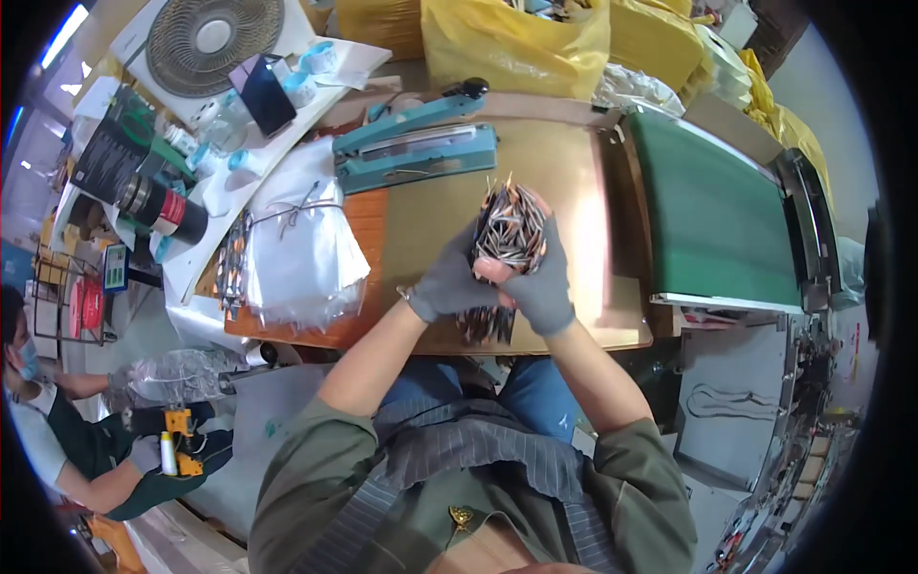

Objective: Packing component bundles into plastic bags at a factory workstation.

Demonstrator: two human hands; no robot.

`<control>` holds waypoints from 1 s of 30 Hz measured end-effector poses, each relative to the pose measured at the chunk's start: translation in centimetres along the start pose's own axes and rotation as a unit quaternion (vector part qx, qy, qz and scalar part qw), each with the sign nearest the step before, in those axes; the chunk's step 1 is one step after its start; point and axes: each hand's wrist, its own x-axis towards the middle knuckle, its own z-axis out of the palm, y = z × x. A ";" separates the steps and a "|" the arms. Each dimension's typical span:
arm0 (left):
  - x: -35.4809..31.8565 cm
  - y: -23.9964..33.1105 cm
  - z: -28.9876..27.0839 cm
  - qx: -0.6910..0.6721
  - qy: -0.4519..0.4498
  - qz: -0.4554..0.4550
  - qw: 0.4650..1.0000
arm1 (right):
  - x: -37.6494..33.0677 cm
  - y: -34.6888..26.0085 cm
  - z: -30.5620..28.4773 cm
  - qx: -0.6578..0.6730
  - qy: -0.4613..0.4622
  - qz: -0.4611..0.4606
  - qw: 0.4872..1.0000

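Over the front of the table, my left hand [448,279] and my right hand [543,292], both in grey gloves with bare fingertips, are closed round a thick bundle of thin dark sticks [512,230]. Some of the sticks show orange and pale ends pointing up at the far side; I cannot tell their exact kind. Below my hands, at the table's front edge, more dark sticks [486,327] show. Left of my hands lies a stack of clear plastic bags [304,251] tied with a dark cord. Beyond it stands a blue-green bag sealer [418,158] with a raised lever arm.
A green conveyor belt [712,206] runs along the right. At the left, a white shelf [215,253] carries a dark flask [163,208], a phone [262,96] and tape rolls. A fan [212,38] and yellow bags [516,43] stand behind. A co-worker [72,421] holds a yellow tool at lower left.
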 end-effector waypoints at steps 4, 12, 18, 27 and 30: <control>-5.5 0.6 0.5 -0.150 -0.055 0.001 0.987 | -1.5 1.4 1.3 -0.080 -0.076 -0.148 0.983; -15.1 -2.0 -2.6 -0.019 -0.041 -0.126 0.991 | -0.3 7.5 2.1 0.051 -0.243 0.160 0.955; -18.3 -2.8 -20.2 0.532 0.249 -0.151 0.795 | -0.7 10.1 3.8 0.117 -0.198 0.193 0.954; -13.5 4.2 -12.9 0.021 0.449 0.092 0.888 | -2.5 9.0 4.3 0.080 -0.165 0.203 0.962; -13.7 5.6 -2.5 0.174 0.376 0.019 0.910 | -3.3 8.0 5.6 0.065 -0.172 0.122 0.975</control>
